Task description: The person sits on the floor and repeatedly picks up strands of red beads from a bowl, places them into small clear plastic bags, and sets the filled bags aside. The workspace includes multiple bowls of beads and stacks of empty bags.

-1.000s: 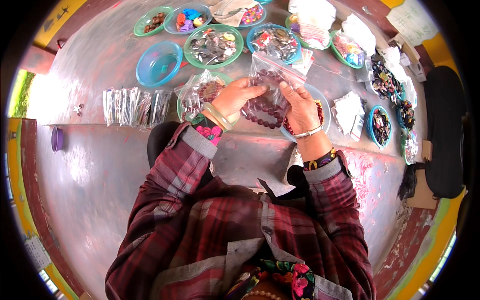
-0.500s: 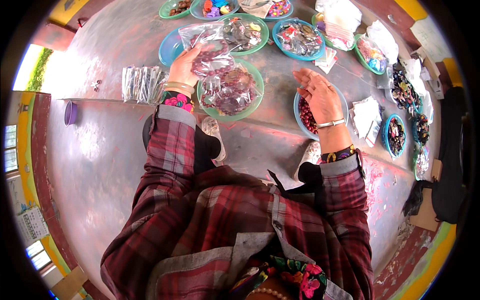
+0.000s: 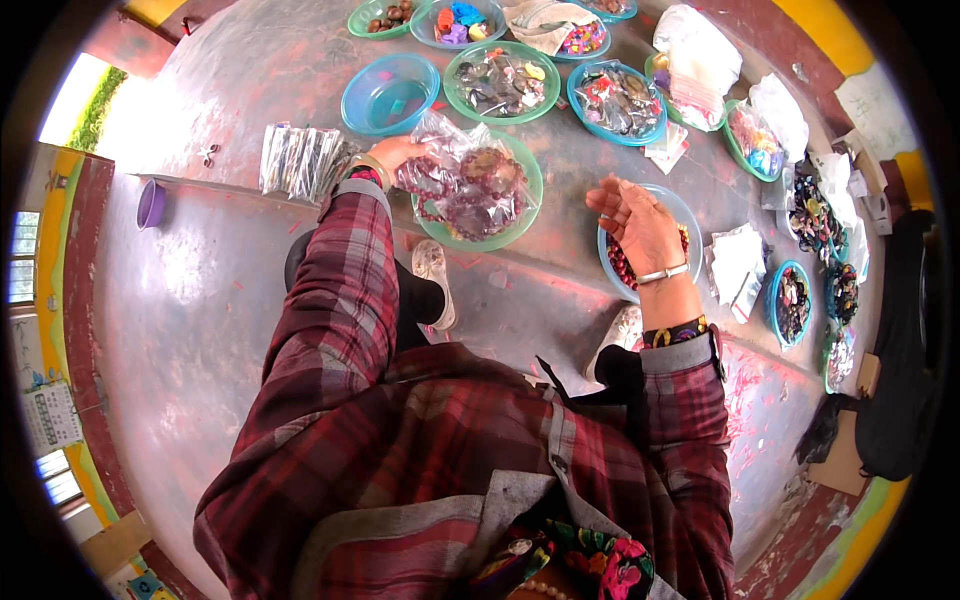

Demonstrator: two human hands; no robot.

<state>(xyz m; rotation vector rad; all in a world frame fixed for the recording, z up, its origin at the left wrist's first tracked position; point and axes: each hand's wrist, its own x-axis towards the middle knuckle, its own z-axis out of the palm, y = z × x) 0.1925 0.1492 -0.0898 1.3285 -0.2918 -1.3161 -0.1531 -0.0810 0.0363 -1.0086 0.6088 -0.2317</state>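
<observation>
My left hand (image 3: 397,155) rests on a clear plastic bag of dark red bead bracelets (image 3: 465,178) that lies in a green plate (image 3: 530,205). Whether the fingers grip the bag or only touch it is unclear. My right hand (image 3: 640,220) hovers with fingers spread over a blue bowl (image 3: 690,212) holding red beads (image 3: 622,266). It holds nothing. Both forearms wear plaid sleeves, and a silver bangle sits on my right wrist.
Several green and blue plates of beads and trinkets ring the table: an empty blue bowl (image 3: 390,92), a green plate (image 3: 502,82), a blue one (image 3: 620,100). Packets in clear sleeves (image 3: 300,160) lie left. White bags (image 3: 738,265) and dark jewellery bowls (image 3: 795,300) sit right.
My hands, together over the blue bowl a second ago, have parted. The left carried the bag of bracelets to the green plate; the right stayed over the blue bowl, fingers spread.
</observation>
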